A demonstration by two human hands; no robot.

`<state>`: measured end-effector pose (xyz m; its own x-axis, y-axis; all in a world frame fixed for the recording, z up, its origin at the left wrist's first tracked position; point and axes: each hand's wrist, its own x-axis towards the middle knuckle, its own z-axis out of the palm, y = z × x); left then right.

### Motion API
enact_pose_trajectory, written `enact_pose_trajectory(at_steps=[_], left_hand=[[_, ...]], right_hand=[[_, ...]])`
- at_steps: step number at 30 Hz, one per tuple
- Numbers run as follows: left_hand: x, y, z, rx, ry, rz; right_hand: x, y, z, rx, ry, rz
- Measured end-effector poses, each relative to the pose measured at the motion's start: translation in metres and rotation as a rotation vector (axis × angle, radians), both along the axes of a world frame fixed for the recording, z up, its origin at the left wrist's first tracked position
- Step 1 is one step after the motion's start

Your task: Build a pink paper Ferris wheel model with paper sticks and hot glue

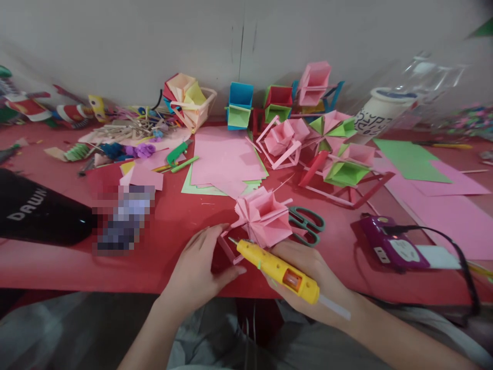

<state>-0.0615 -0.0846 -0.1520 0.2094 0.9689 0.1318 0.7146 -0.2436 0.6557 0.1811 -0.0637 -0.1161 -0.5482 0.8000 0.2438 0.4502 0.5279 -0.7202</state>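
My right hand (304, 267) is wrapped round a yellow glue gun (277, 267) with a clear glue stick poking from its rear. The gun's tip points left, over a pink paper frame (229, 247). My left hand (204, 264) holds that frame between thumb and fingers near the table's front edge. Right behind the gun sits a pink folded-paper wheel of open boxes (265, 216), close to the frame; whether they are joined cannot be made out. Green-handled scissors (308, 223) lie just right of the wheel, their blades partly hidden.
Pink and green sheets (227, 156) lie behind the wheel. Several paper wheels on stands (348, 172) are at the back right. A black bottle (42, 210) and a blurred phone (127, 218) lie left; a purple power adapter (396, 244) with a cable is right.
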Motion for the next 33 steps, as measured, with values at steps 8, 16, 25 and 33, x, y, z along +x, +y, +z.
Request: enact_pose_trajectory(at_steps=[8, 16, 25, 33], left_hand=[[0.001, 0.002, -0.001, 0.012, 0.010, -0.015], [0.001, 0.001, 0.000, 0.008, 0.014, -0.022], [-0.007, -0.003, -0.001, -0.072, -0.107, -0.006], [-0.016, -0.006, -0.005, 0.079, -0.089, -0.034]], right_hand=[[-0.002, 0.001, -0.001, 0.039, -0.012, 0.000], [-0.003, 0.003, 0.002, 0.101, -0.026, 0.007], [-0.004, 0.003, 0.002, 0.144, -0.014, 0.024], [-0.003, 0.003, -0.001, 0.114, 0.000, 0.005]])
